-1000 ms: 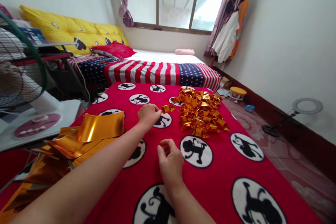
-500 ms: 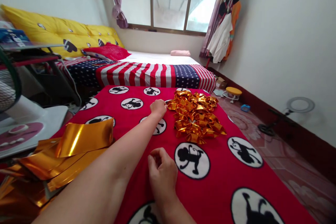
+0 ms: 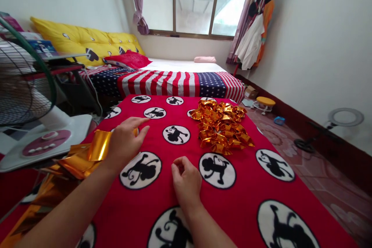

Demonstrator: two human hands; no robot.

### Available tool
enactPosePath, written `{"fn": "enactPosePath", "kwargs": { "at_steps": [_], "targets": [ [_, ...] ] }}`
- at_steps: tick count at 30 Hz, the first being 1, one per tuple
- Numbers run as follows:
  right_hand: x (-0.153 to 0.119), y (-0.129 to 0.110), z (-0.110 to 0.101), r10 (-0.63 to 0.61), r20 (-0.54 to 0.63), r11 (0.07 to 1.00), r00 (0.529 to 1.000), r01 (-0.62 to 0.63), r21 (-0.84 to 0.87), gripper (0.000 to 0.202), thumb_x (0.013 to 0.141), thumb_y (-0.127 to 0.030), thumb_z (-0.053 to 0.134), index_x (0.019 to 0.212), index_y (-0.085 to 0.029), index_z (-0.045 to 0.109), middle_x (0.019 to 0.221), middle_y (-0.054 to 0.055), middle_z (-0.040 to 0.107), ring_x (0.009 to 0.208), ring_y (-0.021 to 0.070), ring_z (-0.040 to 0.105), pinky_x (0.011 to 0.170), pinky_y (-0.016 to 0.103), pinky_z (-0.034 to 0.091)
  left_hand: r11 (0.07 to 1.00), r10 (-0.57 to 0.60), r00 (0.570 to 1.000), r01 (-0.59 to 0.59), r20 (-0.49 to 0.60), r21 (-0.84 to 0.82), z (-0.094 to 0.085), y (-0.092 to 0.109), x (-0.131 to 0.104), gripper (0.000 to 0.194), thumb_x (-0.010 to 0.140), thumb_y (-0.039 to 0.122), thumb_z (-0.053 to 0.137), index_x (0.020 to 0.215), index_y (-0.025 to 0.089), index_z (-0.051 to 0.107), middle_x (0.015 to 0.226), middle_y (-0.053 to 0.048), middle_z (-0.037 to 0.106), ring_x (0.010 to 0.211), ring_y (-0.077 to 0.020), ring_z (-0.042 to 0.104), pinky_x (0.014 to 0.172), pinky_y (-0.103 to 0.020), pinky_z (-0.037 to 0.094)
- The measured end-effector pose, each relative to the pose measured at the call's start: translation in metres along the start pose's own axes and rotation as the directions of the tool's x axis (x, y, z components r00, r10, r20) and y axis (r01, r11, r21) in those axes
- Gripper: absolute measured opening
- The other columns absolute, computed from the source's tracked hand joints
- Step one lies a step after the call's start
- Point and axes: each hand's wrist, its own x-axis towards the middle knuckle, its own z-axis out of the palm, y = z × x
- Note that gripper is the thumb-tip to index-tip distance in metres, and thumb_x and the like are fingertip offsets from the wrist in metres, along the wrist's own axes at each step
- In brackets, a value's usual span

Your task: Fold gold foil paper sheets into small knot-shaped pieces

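Observation:
My left hand (image 3: 128, 137) is above the left side of the red cloth (image 3: 174, 170), thumb and fingers apart, with nothing held. It partly covers the upper end of a pile of shiny gold foil sheets (image 3: 99, 145). On the middle of the cloth rests my right hand (image 3: 187, 182), its fingers loosely curled in, with nothing visible in them. A heap of folded gold foil pieces (image 3: 222, 126), pinched into bow-like shapes, lies beyond it to the right.
On the left stands a fan (image 3: 26, 81) with a white base. A bed (image 3: 174, 81) with a flag-patterned cover is behind the cloth-covered surface. To the right are a yellow stool (image 3: 265, 101) and a ring light (image 3: 345, 118) on the tiled floor.
My left hand has drawn back from the edge of the folded foil heap to the foil sheets on the left, and its fingers have opened. My right hand stays curled in place.

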Motion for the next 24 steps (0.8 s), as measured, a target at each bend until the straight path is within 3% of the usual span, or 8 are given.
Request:
{"fn": "enactPosePath", "kwargs": {
  "at_steps": [2, 4, 7, 9, 13, 24],
  "targets": [
    [0.000, 0.001, 0.000, 0.000, 0.009, 1.000, 1.000, 0.000, -0.013, 0.011, 0.083, -0.024, 0.054, 0.081, -0.023, 0.065, 0.075, 0.000, 0.071, 0.068, 0.0170, 0.064, 0.061, 0.025, 0.038, 0.985, -0.066, 0.997, 0.072, -0.042, 0.157, -0.017, -0.026, -0.022, 0.038, 0.090, 0.040, 0.047, 0.119, 0.022, 0.063, 0.120, -0.008, 0.065, 0.113, -0.0264, 0.059, 0.102, -0.038, 0.042],
    [0.000, 0.001, 0.000, 0.001, 0.017, 1.000, 1.000, -0.001, -0.022, 0.011, 0.083, -0.025, 0.054, 0.081, -0.023, 0.065, 0.075, -0.001, 0.071, 0.068, 0.0165, 0.064, 0.062, 0.025, 0.038, 0.939, -0.146, 0.988, 0.151, -0.041, 0.310, -0.020, -0.055, -0.043, 0.050, 0.092, 0.044, 0.040, 0.129, 0.016, 0.057, 0.129, -0.014, 0.058, 0.121, -0.0328, 0.052, 0.104, -0.046, 0.040],
    [-0.001, 0.002, 0.000, 0.001, 0.024, 0.999, 1.000, 0.000, -0.034, 0.011, 0.083, -0.025, 0.054, 0.081, -0.023, 0.065, 0.075, -0.001, 0.070, 0.069, 0.0162, 0.064, 0.062, 0.024, 0.038, 0.870, -0.277, 0.958, 0.219, 0.070, 0.442, -0.009, -0.089, -0.067, 0.066, 0.094, 0.048, 0.028, 0.140, 0.003, 0.043, 0.145, -0.025, 0.040, 0.135, -0.0415, 0.035, 0.108, -0.054, 0.032],
    [-0.001, 0.003, 0.000, -0.002, 0.027, 0.999, 1.000, 0.003, -0.037, 0.011, 0.083, -0.025, 0.054, 0.081, -0.023, 0.064, 0.075, -0.001, 0.070, 0.069, 0.0161, 0.064, 0.062, 0.024, 0.038, 0.835, -0.347, 0.928, 0.238, 0.139, 0.497, 0.002, -0.102, -0.077, 0.072, 0.094, 0.052, 0.025, 0.142, 0.000, 0.039, 0.145, -0.029, 0.038, 0.135, -0.0451, 0.033, 0.106, -0.058, 0.031],
    [-0.001, 0.002, 0.000, -0.005, 0.035, 0.999, 0.999, 0.006, -0.040, 0.011, 0.083, -0.025, 0.054, 0.080, -0.024, 0.064, 0.074, -0.002, 0.070, 0.069, 0.0163, 0.064, 0.061, 0.024, 0.038, 0.792, -0.348, 0.919, 0.185, 0.182, 0.582, 0.012, -0.109, -0.082, 0.068, 0.095, 0.049, 0.023, 0.138, 0.002, 0.047, 0.144, -0.029, 0.040, 0.136, -0.0435, 0.033, 0.105, -0.058, 0.030],
    [-0.003, 0.004, -0.001, -0.016, 0.044, 1.000, 0.999, 0.016, 0.004, 0.010, 0.083, -0.025, 0.054, 0.080, -0.023, 0.064, 0.074, -0.002, 0.070, 0.069, 0.0167, 0.064, 0.063, 0.024, 0.039, 0.799, -0.232, 0.961, 0.101, 0.149, 0.592, 0.002, -0.098, -0.081, 0.047, 0.095, 0.035, 0.035, 0.120, 0.012, 0.067, 0.129, -0.022, 0.059, 0.125, -0.0370, 0.048, 0.100, -0.055, 0.035]
  ]
}}
